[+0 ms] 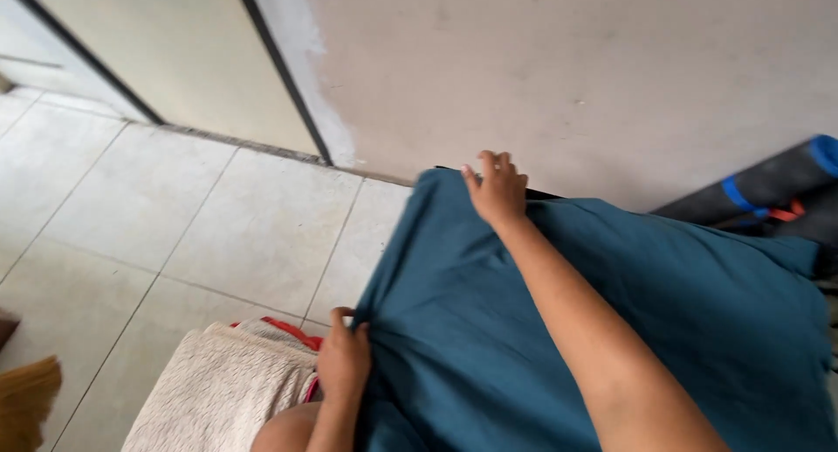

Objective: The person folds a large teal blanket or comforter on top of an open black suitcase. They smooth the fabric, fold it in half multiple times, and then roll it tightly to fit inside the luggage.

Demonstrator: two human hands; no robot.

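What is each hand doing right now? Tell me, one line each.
Left hand: closed, pinching the near edge of the teal cloth.
Right hand: fingers curled over the cloth's far edge, gripping it near the wall.

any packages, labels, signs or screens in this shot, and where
None in view. Only a teal cloth held at its near edge by the left hand and at its far edge by the right hand, a beige towel lower left, and a dark roll with blue bands by the wall at right.
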